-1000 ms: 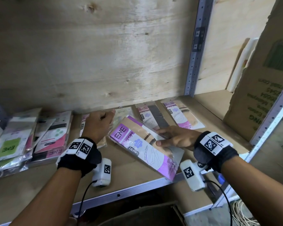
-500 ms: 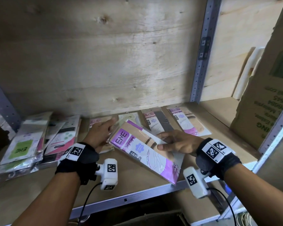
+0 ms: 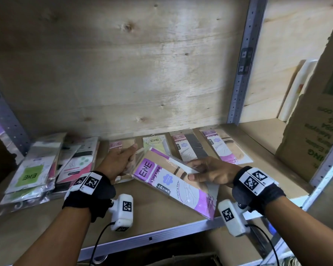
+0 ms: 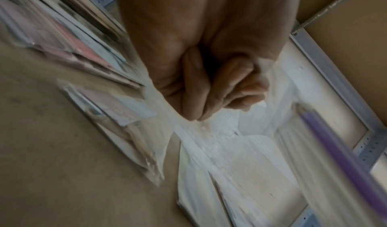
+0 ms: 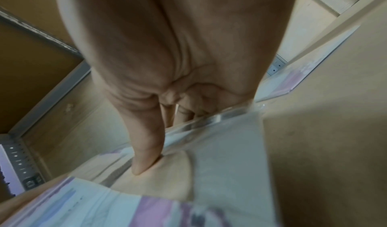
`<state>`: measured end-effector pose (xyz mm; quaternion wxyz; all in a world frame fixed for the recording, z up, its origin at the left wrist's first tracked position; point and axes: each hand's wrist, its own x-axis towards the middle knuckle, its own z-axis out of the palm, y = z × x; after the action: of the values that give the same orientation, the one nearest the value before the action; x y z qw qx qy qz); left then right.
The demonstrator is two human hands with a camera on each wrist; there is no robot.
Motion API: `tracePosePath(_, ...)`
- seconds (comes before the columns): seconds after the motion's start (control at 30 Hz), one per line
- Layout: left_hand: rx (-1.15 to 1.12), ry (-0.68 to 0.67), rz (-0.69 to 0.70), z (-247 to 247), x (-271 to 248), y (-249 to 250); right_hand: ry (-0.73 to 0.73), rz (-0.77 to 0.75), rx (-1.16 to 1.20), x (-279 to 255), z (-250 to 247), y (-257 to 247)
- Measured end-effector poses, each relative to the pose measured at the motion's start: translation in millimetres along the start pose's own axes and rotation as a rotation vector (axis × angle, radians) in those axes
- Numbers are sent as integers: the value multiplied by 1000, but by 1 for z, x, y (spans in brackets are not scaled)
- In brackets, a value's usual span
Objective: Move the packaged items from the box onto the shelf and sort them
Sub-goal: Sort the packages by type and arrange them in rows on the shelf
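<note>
A purple "ENE stocking" packet (image 3: 161,181) hangs tilted over the wooden shelf (image 3: 161,217). My right hand (image 3: 192,171) pinches its right side, thumb on top (image 5: 144,161) and fingers beneath. Just left of it, my left hand (image 3: 132,154) has its fingers curled (image 4: 199,108) round the clear wrap of a beige packet (image 3: 129,167) with a pink header, lying at the shelf's back. The wrap (image 4: 209,139) bunches under the fingertips. The purple packet's edge (image 4: 326,141) shows at that view's right.
Three more packets lie in a row at the back: yellow-green (image 3: 156,144), pink and black (image 3: 190,148), purple and beige (image 3: 225,148). A loose pile of packets (image 3: 46,166) fills the left. A cardboard box (image 3: 315,131) stands at the right, past the metal upright (image 3: 244,60).
The purple packet has come up off the shelf and tilted. My right hand went from lying flat on it to pinching it. My left hand has closed on the beige packet's wrap.
</note>
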<state>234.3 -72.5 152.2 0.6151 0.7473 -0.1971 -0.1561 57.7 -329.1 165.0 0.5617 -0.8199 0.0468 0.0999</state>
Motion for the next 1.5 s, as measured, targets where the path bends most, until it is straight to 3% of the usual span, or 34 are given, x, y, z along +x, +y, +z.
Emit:
tracePosePath(0.13,-8,120,-8,1,-3,3,-2,6,57,3,-2,-1)
tracePosePath(0.27,-286,208,-23,1,-8,17,93,14,170,4,1,0)
tracePosePath(0.37,-387,133,-100,1,-13,20,131,19,255,4,7,-3)
tracePosePath(0.63,-99,-296,-224,40,-32,16,294,-19,370,8,8,-7)
tracePosePath(0.7,-68,-314,-167,51,-34,19,321,-27,409,11,7,-4)
tracePosePath(0.8,-90,-225,-115,65,-32,26,401,-5,434,15,3,-3)
tracePosePath(1.13,-133,-176,-137,122,-5,47,556,66,309,15,-45,18)
tracePosePath(1.27,-146,-184,-133,155,15,56,581,99,108,8,-76,27)
tracePosePath(1.5,-65,-202,-186,217,45,72,851,196,-140,-1,-122,53)
